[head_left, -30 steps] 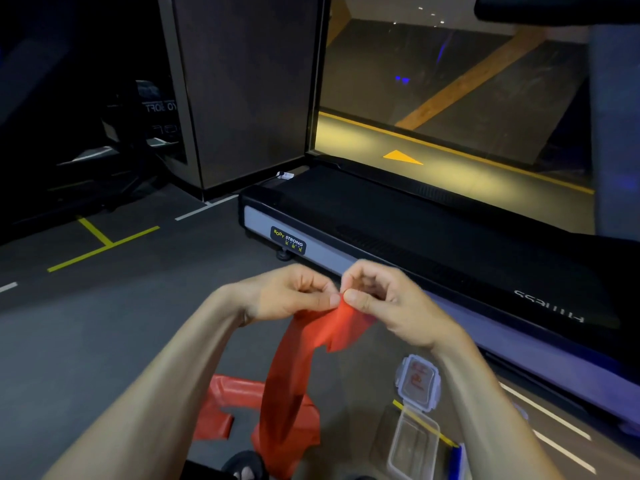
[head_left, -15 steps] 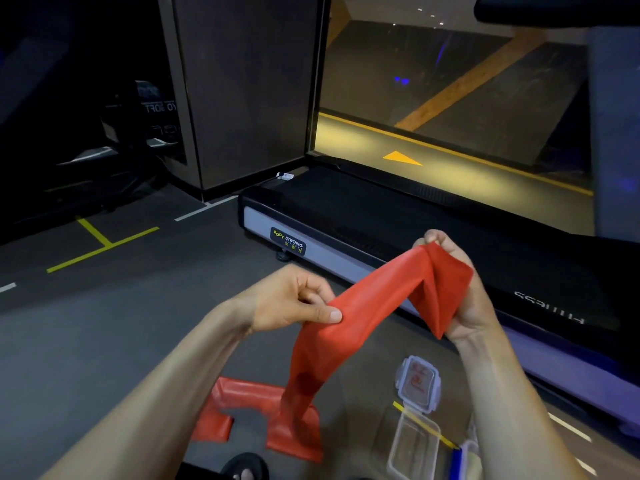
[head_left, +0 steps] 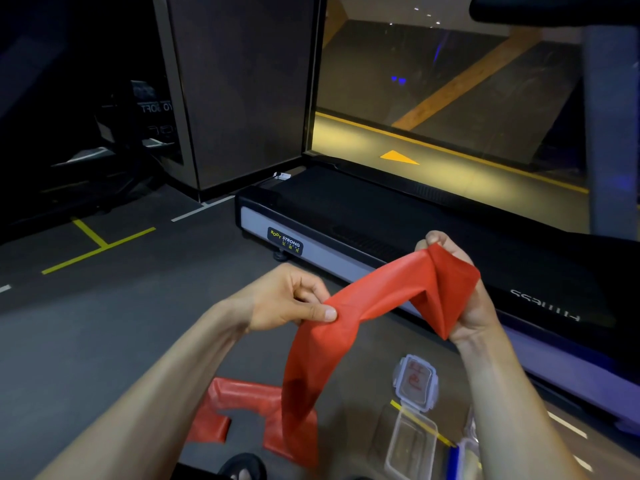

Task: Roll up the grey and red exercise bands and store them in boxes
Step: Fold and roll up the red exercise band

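The red exercise band (head_left: 349, 327) stretches between both hands and hangs down to the floor, where its loose end lies folded. My left hand (head_left: 287, 299) pinches it between thumb and fingers. My right hand (head_left: 460, 289) grips the band's upper end, which drapes over the palm. A clear plastic box (head_left: 412, 445) sits open on the floor under my right forearm, its lid (head_left: 415, 381) lying beside it. No grey band is in view.
A black treadmill (head_left: 363, 216) with a grey side rail runs across the floor just beyond my hands. Behind it is a glass wall; a dark pillar (head_left: 235, 91) stands at the left. A foot in a sandal (head_left: 242, 469) shows at the bottom edge.
My hands were together pinching the band's end. The right hand has pulled up and to the right with that end, stretching a length of band out from the left hand.
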